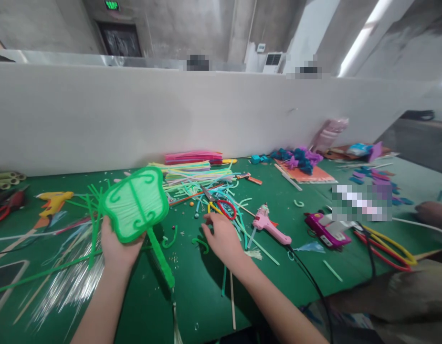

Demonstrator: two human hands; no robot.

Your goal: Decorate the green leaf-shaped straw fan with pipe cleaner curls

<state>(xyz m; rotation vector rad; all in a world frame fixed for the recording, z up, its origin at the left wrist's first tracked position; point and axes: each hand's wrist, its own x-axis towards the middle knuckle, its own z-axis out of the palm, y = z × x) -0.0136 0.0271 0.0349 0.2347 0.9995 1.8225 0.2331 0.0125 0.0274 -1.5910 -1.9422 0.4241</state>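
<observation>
The left hand (115,246) is up off the green table (206,296), fingers wrapped from behind around a green fan (135,204) made of fuzzy pipe cleaners, gripping it at the lower edge of the head so the face tilts toward the camera. The fan's green handle (161,258) juts down and to the right of that hand, ending over the table between the two forearms.

Over to the right hand (223,236): it lies low over the table, palm down, fingers loosely spread and holding nothing. Its fingertips reach toward the red-handled scissors (223,206), which lie just beyond them; whether they touch cannot be told. Past the scissors sprawls a heap of loose pipe cleaners (192,179) in yellow, green and pink.

Just right of the right hand lies a pink glue gun (271,227), its black cord (307,272) running back toward the person. Further right sits a purple glue gun (326,228).

Well left of the left hand lies a yellow glue gun (54,200), with silvery strands (68,282) fanned across the table below that hand's wrist.
</observation>
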